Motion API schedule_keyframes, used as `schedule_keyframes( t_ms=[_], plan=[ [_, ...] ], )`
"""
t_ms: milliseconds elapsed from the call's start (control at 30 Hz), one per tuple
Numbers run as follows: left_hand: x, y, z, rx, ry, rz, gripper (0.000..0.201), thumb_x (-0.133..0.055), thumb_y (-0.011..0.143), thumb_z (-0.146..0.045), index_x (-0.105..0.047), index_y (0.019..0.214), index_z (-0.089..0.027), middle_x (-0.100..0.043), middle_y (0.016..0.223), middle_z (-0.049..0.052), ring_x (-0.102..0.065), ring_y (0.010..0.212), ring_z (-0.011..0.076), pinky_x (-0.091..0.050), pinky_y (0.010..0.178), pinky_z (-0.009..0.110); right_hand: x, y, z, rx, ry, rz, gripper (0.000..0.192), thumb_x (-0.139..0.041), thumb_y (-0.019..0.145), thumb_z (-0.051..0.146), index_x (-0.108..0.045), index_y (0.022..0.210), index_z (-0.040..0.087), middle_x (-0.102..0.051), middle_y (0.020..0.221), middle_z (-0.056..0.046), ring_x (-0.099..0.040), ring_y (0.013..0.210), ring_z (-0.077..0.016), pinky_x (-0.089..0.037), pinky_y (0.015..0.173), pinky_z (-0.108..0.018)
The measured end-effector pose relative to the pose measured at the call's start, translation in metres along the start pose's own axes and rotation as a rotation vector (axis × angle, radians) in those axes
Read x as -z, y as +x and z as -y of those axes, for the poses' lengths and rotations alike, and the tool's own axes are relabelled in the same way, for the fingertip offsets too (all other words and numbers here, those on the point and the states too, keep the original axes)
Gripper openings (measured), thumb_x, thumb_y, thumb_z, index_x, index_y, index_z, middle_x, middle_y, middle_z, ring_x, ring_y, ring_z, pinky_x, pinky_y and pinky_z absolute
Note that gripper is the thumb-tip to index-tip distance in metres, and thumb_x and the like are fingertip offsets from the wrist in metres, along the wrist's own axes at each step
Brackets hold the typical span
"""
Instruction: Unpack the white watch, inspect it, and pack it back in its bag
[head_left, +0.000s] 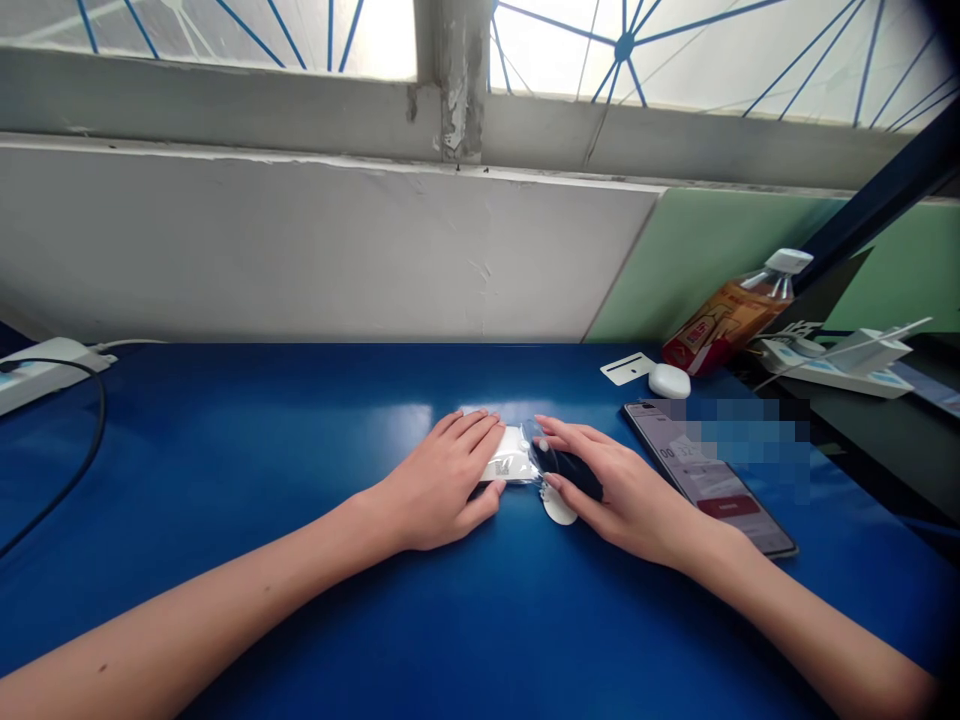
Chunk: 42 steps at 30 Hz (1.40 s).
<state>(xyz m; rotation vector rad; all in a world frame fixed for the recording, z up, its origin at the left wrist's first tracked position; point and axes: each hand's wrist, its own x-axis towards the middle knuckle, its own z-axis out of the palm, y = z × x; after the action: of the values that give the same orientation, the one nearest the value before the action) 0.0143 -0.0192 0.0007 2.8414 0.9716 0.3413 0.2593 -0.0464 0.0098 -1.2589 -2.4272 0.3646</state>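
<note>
A small white packet (pixel 508 458) with a printed square code lies on the blue table, its right end covered in clear plastic. My left hand (pixel 454 475) rests over the packet's left part, fingers along the far side and thumb at the near side. Against the plastic-covered end, my right hand (pixel 611 485) curves round a smooth dark object (pixel 571 472), thumb and fingers on opposite sides. My palm hides part of that object, so I cannot tell its kind. Below it, a flat round white piece (pixel 559 507) shows on the table.
A phone (pixel 712 480) lies right of my right hand. Behind it are a white earbud case (pixel 669 381), a white card (pixel 627 369) and a drink bottle (pixel 731 315). Power strips (pixel 832 365) stand at both sides; a black cable (pixel 94 440) curves at left.
</note>
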Motion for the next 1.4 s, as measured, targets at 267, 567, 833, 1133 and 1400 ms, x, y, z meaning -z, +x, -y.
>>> schedule_keyframes(
  t_ms=[267, 567, 833, 1133, 1400],
  plan=[
    [-0.0011, -0.0005, 0.0008, 0.003, -0.017, -0.018, 0.055, -0.041, 0.095, -0.037, -0.038, 0.142, -0.007, -0.042, 0.146, 0.018, -0.037, 0.137, 0.0309, -0.028, 0.114, 0.047, -0.0029, 0.0013, 0.0010, 0.060, 0.005, -0.027, 0.037, -0.050, 0.094, 0.028, -0.056, 0.129, 0.017, -0.063, 0.128, -0.009, -0.051, 0.126, -0.0231, -0.047, 0.103, -0.036],
    [-0.0013, -0.0006, 0.0006, 0.000, -0.011, -0.026, 0.055, -0.041, 0.095, -0.037, -0.038, 0.142, -0.007, -0.043, 0.146, 0.018, -0.037, 0.137, 0.0305, -0.028, 0.114, 0.046, -0.0013, 0.0014, 0.0025, 0.072, 0.018, 0.011, 0.037, -0.049, 0.095, 0.029, -0.057, 0.129, 0.016, -0.061, 0.131, -0.009, -0.049, 0.127, -0.0225, -0.046, 0.105, -0.037],
    [-0.0012, -0.0011, 0.0006, -0.003, -0.004, -0.020, 0.056, -0.041, 0.096, -0.037, -0.038, 0.142, -0.006, -0.042, 0.147, 0.018, -0.036, 0.137, 0.0295, -0.027, 0.114, 0.046, -0.0025, 0.0013, 0.0018, 0.077, 0.048, -0.003, 0.034, -0.051, 0.095, 0.027, -0.060, 0.125, 0.016, -0.064, 0.127, -0.010, -0.052, 0.125, -0.0232, -0.047, 0.104, -0.038],
    [-0.0009, -0.0010, 0.0008, 0.004, 0.002, -0.001, 0.056, -0.040, 0.096, -0.039, -0.036, 0.143, -0.008, -0.041, 0.148, 0.017, -0.035, 0.138, 0.0298, -0.026, 0.114, 0.046, -0.0007, 0.0007, 0.0048, 0.055, 0.038, 0.019, 0.038, -0.051, 0.094, 0.029, -0.056, 0.130, 0.018, -0.061, 0.132, -0.010, -0.052, 0.125, -0.0248, -0.048, 0.103, -0.041],
    [-0.0001, -0.0014, 0.0011, 0.005, 0.007, 0.010, 0.058, -0.039, 0.097, -0.041, -0.034, 0.144, -0.007, -0.039, 0.149, 0.017, -0.034, 0.139, 0.0299, -0.025, 0.115, 0.046, 0.0013, -0.0002, 0.0054, 0.055, 0.039, 0.030, 0.040, -0.050, 0.094, 0.030, -0.054, 0.132, 0.018, -0.059, 0.132, -0.011, -0.053, 0.124, -0.0253, -0.049, 0.102, -0.041]
  ],
)
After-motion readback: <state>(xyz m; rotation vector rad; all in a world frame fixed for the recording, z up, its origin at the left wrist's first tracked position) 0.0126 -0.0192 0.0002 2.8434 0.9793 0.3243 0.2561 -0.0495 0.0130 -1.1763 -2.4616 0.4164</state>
